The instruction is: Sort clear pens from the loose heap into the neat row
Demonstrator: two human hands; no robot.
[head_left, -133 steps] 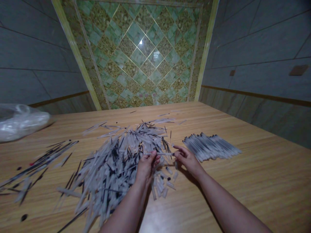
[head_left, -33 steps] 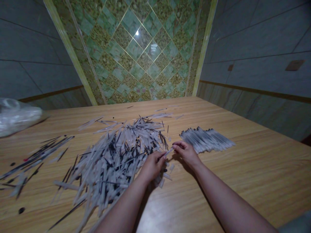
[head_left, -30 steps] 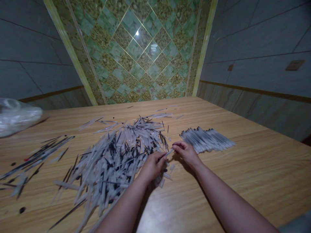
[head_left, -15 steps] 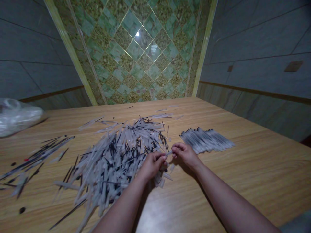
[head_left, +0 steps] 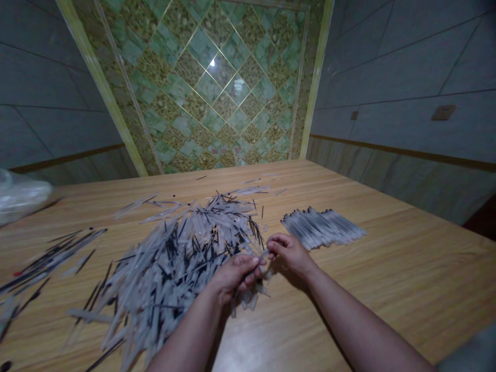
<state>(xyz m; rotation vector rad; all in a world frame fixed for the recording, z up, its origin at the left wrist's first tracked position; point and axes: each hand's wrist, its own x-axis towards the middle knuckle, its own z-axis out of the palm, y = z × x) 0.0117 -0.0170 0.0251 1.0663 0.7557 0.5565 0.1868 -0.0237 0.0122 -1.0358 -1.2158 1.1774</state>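
My left hand (head_left: 241,271) is closed round a slim translucent pen tube (head_left: 264,254) that sticks out past the thumb and forefinger. My right hand (head_left: 282,248) pinches the tip of that pale piece, fingertips almost meeting the left ones. Whether it is one part or two joined there is too small to tell. Left of and beneath my left hand spreads a big jumbled heap of pen parts (head_left: 166,263), clear tubes mixed with thin black sticks. Beyond my right hand lies a neat row of pens (head_left: 321,227), side by side with black ends pointing away.
The wooden table (head_left: 387,279) meets a tiled wall (head_left: 217,103) at its far edge. A clear plastic bag (head_left: 23,196) rests at the left edge. Loose black sticks (head_left: 58,253) lie left of the heap, and stray tubes (head_left: 134,205) lie behind it.
My left hand has turned and shifted slightly down and left, and my right hand has moved slightly left in view. The whole view has also shifted a little.
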